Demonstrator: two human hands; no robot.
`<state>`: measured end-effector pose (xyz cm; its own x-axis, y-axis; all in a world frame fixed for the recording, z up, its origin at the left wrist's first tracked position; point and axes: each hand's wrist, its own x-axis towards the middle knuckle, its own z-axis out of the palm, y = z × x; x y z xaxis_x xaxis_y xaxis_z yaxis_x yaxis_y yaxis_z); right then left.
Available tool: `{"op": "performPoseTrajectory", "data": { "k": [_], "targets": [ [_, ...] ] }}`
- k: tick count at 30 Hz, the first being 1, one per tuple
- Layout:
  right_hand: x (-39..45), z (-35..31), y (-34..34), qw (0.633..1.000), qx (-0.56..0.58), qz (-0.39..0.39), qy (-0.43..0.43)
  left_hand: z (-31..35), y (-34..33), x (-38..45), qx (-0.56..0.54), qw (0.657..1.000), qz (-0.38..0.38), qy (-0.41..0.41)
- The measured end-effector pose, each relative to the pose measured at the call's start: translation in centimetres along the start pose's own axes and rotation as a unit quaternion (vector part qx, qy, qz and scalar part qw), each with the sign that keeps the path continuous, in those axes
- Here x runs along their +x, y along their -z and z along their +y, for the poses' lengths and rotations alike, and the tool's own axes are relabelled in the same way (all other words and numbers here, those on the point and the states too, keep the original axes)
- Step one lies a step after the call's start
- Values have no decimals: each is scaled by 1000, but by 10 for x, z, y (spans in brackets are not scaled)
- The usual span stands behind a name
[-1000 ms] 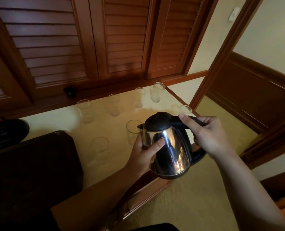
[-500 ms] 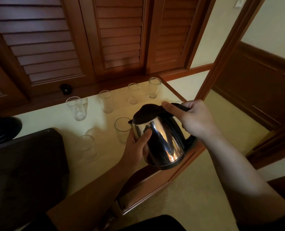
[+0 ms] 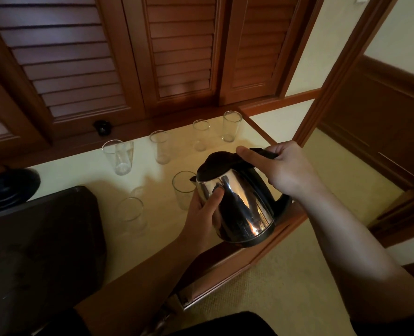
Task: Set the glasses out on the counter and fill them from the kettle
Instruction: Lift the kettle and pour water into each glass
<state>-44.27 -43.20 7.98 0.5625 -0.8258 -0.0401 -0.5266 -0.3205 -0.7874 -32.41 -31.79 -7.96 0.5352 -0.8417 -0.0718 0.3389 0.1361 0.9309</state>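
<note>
A steel kettle (image 3: 239, 204) with a black lid is held above the front right edge of the pale counter (image 3: 80, 175). My right hand (image 3: 283, 170) grips its black handle, thumb on the lid. My left hand (image 3: 203, 214) cups the kettle's left side, thumb on the steel. The spout points at a clear glass (image 3: 183, 189) just left of the kettle. Several other clear glasses stand on the counter: one in front at the left (image 3: 130, 213), and a back row (image 3: 118, 157), (image 3: 161, 150), (image 3: 201, 134), (image 3: 231, 126).
A dark tray (image 3: 38, 241) fills the counter's left front. A black round kettle base (image 3: 9, 189) sits at the far left. Louvred wooden doors (image 3: 176, 52) rise behind the counter. A wooden door frame (image 3: 341, 69) stands to the right, with carpet (image 3: 286, 275) below.
The kettle and both hands have shifted slightly left and toward the near glass, while the view has tilted so the counter sits lower left. The grips are unchanged.
</note>
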Motion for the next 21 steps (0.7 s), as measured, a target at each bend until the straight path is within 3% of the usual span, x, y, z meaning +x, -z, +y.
{"op": "performPoseTrajectory", "data": {
  "k": [21],
  "targets": [
    [-1, -10, 8, 999, -35, -7, -22, -2, -6, 0, -11, 999, -22, 24]
  ]
}}
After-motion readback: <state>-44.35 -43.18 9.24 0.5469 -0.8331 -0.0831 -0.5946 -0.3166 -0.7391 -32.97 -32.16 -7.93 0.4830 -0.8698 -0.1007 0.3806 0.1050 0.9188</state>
